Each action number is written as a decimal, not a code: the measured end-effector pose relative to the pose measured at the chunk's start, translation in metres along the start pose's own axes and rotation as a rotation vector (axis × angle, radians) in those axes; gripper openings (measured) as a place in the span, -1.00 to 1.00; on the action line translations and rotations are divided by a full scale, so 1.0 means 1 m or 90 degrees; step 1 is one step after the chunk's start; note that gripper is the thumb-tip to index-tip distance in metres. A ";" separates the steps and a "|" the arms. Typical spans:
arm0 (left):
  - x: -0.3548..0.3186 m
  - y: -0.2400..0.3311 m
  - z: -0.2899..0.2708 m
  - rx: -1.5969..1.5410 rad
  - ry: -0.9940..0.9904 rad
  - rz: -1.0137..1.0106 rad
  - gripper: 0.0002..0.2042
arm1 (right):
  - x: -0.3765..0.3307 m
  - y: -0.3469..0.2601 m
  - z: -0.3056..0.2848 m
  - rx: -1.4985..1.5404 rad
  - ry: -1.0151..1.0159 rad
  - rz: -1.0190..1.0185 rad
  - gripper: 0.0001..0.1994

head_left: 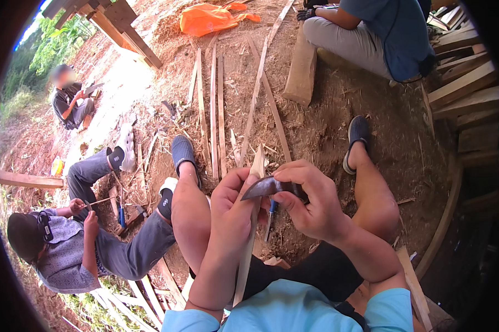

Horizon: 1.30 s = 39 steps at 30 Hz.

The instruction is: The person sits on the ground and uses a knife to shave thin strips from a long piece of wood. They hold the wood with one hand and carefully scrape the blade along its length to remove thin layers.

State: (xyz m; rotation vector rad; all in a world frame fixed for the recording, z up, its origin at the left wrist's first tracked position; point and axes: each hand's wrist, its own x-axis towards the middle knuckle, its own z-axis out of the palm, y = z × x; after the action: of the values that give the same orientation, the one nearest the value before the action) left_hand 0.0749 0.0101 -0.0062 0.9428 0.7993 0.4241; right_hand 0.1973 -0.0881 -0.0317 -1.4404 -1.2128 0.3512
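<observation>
My left hand point(230, 206) is closed around a long pale wooden stick point(246, 257), whose cut, pointed tip sticks out above the fingers. The stick's lower end runs down along my forearm to my lap. In my right hand point(315, 202) is a dark curved knife point(262, 188), pinched between thumb and fingers. Its blade points left across the stick, close to my left thumb. The knife's handle is mostly hidden by my right fingers. Below the knife, a slim tool with a blue handle point(272, 206) shows between my legs.
Long wooden strips point(213, 110) lie on the dirt ahead, near an orange bag point(208, 19). One person point(67, 249) sits close on my left, another point(385, 39) ahead right beside a wood block point(302, 72), a third far left. Stacked timber point(465, 86) stands at right.
</observation>
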 end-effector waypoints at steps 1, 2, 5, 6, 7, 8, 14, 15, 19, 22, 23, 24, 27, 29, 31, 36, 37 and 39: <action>0.000 0.001 0.000 0.007 0.009 -0.010 -0.82 | 0.000 -0.001 0.000 0.002 0.007 0.003 -0.76; 0.000 0.000 -0.001 -0.007 0.008 -0.007 -0.81 | -0.001 -0.001 0.001 0.015 0.014 0.017 -0.76; 0.000 0.000 -0.005 -0.037 -0.004 0.008 -0.80 | -0.001 -0.003 -0.001 0.039 0.031 0.050 -0.77; -0.001 0.000 -0.006 -0.037 -0.010 0.016 -0.80 | 0.000 -0.005 -0.002 0.042 0.033 0.056 -0.79; -0.002 0.000 -0.007 -0.037 -0.015 0.023 -0.80 | 0.001 -0.005 -0.003 0.045 0.035 0.061 -0.80; -0.003 0.000 -0.007 -0.041 -0.021 0.021 -0.81 | 0.002 -0.005 -0.004 0.034 0.018 0.047 -0.81; -0.002 -0.006 -0.006 -0.001 -0.034 0.034 -0.80 | 0.006 -0.003 -0.006 0.021 -0.027 0.033 -0.89; -0.003 -0.007 -0.005 0.008 -0.037 0.026 -0.80 | 0.007 -0.002 -0.009 0.032 -0.030 0.044 -0.89; -0.005 -0.012 -0.004 0.026 -0.073 0.034 -0.79 | 0.009 0.003 -0.012 0.010 -0.023 0.018 -0.89; -0.006 -0.014 0.002 0.029 -0.062 0.033 -0.79 | 0.010 0.001 -0.013 -0.052 0.018 -0.024 -0.90; -0.013 -0.019 0.008 0.053 -0.126 0.014 -0.79 | 0.014 0.016 -0.016 -0.095 0.112 -0.028 -0.91; -0.027 -0.027 0.017 0.077 -0.191 -0.004 -0.79 | 0.021 0.032 -0.022 -0.140 0.206 -0.032 -0.91; -0.035 -0.025 0.020 0.087 -0.186 -0.019 -0.80 | 0.032 0.020 -0.044 -0.004 0.296 0.209 -0.89; -0.015 -0.013 0.008 0.063 -0.069 -0.005 -0.80 | 0.026 0.017 -0.055 0.040 0.309 0.150 -0.88; -0.008 0.004 -0.004 0.016 -0.005 0.017 -0.81 | 0.012 0.008 -0.052 0.044 0.203 0.182 -0.86; -0.012 0.016 -0.015 0.027 0.011 0.051 -0.81 | 0.001 -0.001 -0.022 -0.020 0.013 0.126 -0.85; -0.013 0.016 -0.014 0.023 0.012 0.046 -0.81 | 0.002 -0.003 -0.019 -0.018 -0.007 0.108 -0.84; -0.014 0.017 -0.008 0.016 0.011 0.037 -0.82 | 0.005 -0.006 -0.015 -0.017 -0.044 0.072 -0.82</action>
State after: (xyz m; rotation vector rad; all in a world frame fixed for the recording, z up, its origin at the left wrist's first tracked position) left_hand 0.0600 0.0150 0.0109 0.9885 0.7965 0.4747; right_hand 0.2078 -0.0935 -0.0200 -1.5338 -1.1972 0.4670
